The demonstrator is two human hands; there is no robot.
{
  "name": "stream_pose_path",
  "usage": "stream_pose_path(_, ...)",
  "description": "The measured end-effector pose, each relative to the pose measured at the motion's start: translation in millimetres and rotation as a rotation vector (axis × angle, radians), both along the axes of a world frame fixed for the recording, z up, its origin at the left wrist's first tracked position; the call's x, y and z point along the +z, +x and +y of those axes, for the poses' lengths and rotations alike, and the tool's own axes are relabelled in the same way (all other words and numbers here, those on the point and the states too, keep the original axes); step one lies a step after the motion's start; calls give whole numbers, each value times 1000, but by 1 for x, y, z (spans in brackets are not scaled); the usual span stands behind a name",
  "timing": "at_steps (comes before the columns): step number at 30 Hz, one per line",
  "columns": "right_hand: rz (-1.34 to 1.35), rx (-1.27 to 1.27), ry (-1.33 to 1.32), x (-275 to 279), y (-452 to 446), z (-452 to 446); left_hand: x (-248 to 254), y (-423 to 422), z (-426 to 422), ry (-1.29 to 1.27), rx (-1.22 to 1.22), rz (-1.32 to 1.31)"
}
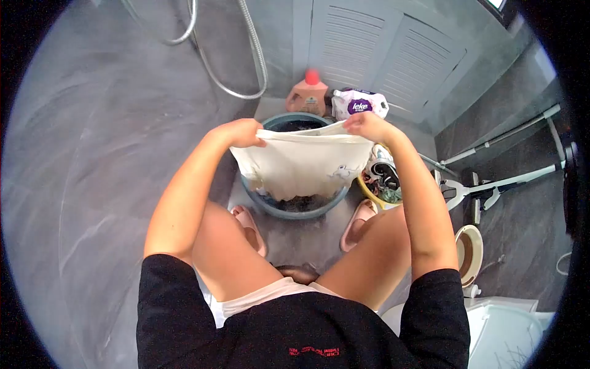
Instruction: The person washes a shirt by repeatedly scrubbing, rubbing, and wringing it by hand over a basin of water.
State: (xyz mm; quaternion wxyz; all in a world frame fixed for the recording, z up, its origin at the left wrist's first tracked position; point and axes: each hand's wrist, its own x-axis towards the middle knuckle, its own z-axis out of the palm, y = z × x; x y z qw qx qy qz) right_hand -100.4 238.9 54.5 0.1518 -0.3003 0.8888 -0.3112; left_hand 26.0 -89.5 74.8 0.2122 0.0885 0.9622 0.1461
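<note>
A white garment [301,163] with a small drawing on its lower right hangs stretched between my hands; I cannot tell its exact kind. My left hand [244,132] is closed on one upper corner, thumb over the edge. At the other upper corner my right hand [369,126] pinches the cloth. Below and behind the garment stands a round blue-grey basin [298,214] with dark water or wet things inside, partly hidden by the cloth.
Behind the basin stand a pink detergent bottle [307,93] with a red cap and a white-purple pack [359,103]. A yellow basin [387,204] of clothes sits right. A shower hose [258,55] hangs at the back; a grey-white rack [522,178] stands far right.
</note>
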Motion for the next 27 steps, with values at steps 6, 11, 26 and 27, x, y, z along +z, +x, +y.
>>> stream_pose_path(6, -78, -459, -364, -89, -58, -32, -77, -51, -7, -16, 482, 353)
stream_pose_path(11, -60, -484, -370, -150, -36, -63, -152, -64, 4, -6, 629, 608)
stream_pose_path(26, 4, -20, 679, -290, 70, -38, -322, 23, 54, 214, 749, -85)
stream_pose_path(27, -69, -196, 489, -295, 63, -36, -318, 16, 50, 273, 821, 49)
